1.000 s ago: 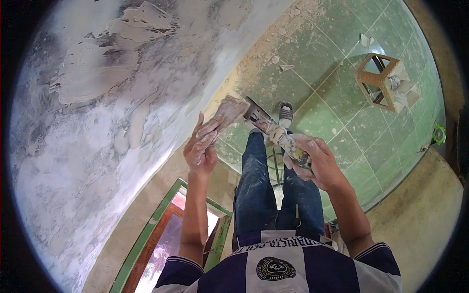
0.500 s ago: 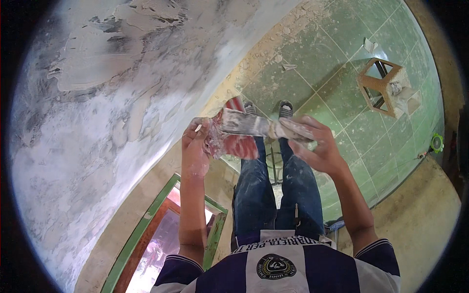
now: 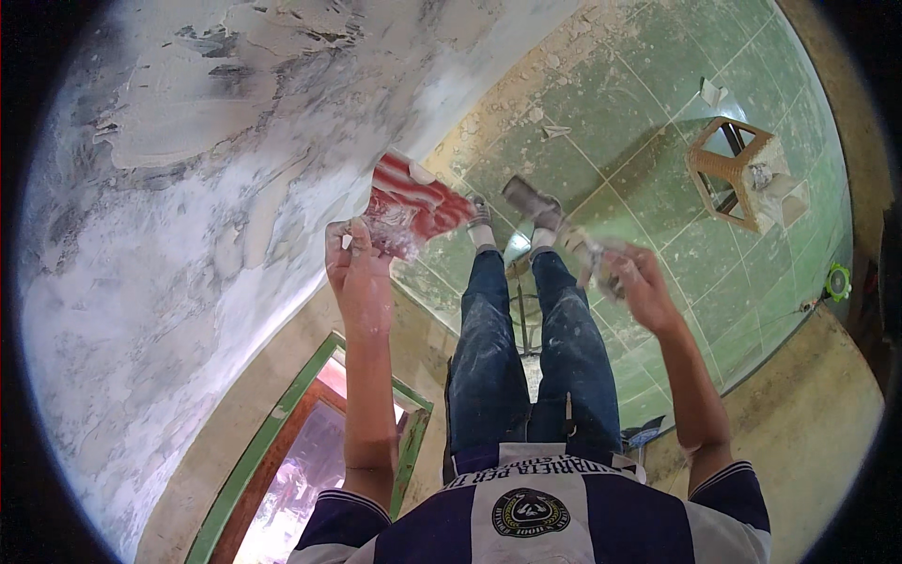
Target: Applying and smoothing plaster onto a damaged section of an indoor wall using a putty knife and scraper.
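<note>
My left hand (image 3: 359, 268) is closed on a crumpled red-and-white striped cloth (image 3: 421, 209) smeared with pale plaster. The cloth hangs out to the right of the fingers, close to the plastered wall. My right hand (image 3: 643, 287) grips a putty knife (image 3: 532, 201) by its handle, partly blurred by motion. Its flat dark blade points up and to the left, over my right shoe, apart from the cloth. Pale residue marks both hands.
A patchy plastered wall (image 3: 197, 216) fills the left. Crumbs of plaster litter the green tiled floor (image 3: 648, 150). A brown stool (image 3: 738, 169) with a pale container (image 3: 794, 199) stands at right. A green-framed window (image 3: 263, 451) is lower left; a green round object (image 3: 839, 280) lies far right.
The putty knife has come off the cloth and swung right with my right hand. My left hand has shifted slightly left, and the cloth now spreads more openly.
</note>
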Motion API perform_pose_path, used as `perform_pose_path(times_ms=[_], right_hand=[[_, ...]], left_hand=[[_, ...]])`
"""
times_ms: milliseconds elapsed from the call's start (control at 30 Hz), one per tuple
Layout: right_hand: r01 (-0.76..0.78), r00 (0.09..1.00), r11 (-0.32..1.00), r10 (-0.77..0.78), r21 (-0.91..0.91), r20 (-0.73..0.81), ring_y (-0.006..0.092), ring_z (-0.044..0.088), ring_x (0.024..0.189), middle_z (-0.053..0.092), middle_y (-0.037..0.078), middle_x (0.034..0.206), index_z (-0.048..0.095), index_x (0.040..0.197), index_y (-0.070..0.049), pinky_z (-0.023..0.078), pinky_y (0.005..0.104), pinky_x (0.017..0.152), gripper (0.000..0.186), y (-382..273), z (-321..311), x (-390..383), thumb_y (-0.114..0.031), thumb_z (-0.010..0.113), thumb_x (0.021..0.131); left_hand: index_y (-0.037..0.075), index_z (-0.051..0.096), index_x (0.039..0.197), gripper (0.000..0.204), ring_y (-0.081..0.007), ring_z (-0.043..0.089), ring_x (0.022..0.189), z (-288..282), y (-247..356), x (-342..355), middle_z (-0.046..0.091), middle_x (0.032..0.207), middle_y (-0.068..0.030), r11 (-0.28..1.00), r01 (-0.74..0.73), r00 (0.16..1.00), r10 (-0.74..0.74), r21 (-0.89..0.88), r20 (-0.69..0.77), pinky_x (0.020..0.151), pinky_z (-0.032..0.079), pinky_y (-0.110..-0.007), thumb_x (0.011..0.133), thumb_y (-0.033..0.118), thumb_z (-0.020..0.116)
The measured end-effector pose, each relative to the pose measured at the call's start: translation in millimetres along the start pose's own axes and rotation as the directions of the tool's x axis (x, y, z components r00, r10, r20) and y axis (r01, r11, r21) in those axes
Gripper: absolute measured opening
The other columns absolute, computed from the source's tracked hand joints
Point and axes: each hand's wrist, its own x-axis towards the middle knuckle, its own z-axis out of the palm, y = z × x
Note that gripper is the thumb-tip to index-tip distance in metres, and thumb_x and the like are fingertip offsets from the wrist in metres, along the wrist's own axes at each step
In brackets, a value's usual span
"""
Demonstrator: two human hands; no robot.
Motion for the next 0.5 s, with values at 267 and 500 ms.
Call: perform_pose_path(times_ms=[267, 500], right_hand=[[-0.277, 0.960, 0.812, 0.256, 0.513, 0.115, 0.0070, 0.043, 0.049, 0.065, 0.010, 0.080, 0.057, 0.115, 0.002, 0.029, 0.0224, 0.041, 0.033, -21.8, 55.3, -1.2, -0.022, 0.039, 0.103], [-0.237, 0.971, 0.815, 0.205, 0.528, 0.120, 0.0077, 0.042, 0.049, 0.065, 0.013, 0.081, 0.055, 0.122, 0.004, 0.028, 0.0230, 0.041, 0.036, -41.4, 59.2, 4.6, -0.023, 0.041, 0.103]], left_hand=[[0.003, 0.054, 0.092, 0.007, -0.0215, 0.065, 0.096, -28.3, -43.0, -1.8, 0.067, 0.095, -0.0118, 0.722, -0.508, 0.858, 0.377, 0.471, 0.347, 0.097, 0.047, -0.046, 0.094, 0.002, 0.061], [0.006, 0.058, 0.096, 0.015, -0.0338, 0.066, 0.110, -30.7, -31.7, 19.0, 0.071, 0.107, -0.0159, 0.460, -0.777, 0.615, 0.412, 0.429, 0.673, 0.112, 0.032, -0.057, 0.090, -0.008, 0.056]])
